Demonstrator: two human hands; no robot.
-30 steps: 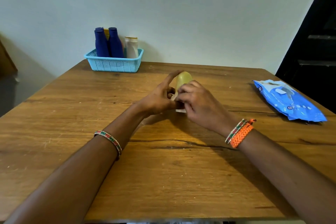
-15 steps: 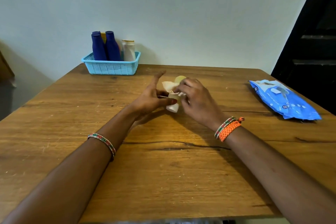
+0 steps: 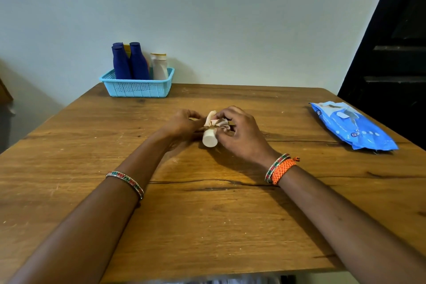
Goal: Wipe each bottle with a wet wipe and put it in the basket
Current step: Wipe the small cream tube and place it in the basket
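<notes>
1. Where the two hands meet at the centre of the wooden table, a small bottle lies tilted, its white end pointing toward the person at 6 o'clock.
2. The left hand is closed around the far part of the bottle from the 9 o'clock side; its fingers are curled on the bottle.
3. The right hand presses a crumpled wet wipe against the bottle's upper part from the 3 o'clock side; its fingers are bent over the wipe.
4. The bottle's far end is covered by the wipe and fingers and cannot be made out.
5. The light blue basket stands at the table's far edge, at 11 o'clock from the hands and well apart from them.
6. Upright in the basket: two dark blue bottles, a white bottle to their right, and a yellow item partly hidden behind the blue pair.
7. A blue wipes pack lies flat near the right edge of the table, at 3 o'clock.
8. Beaded bands sit on both wrists; the right wrist also carries an orange woven band.
</notes>
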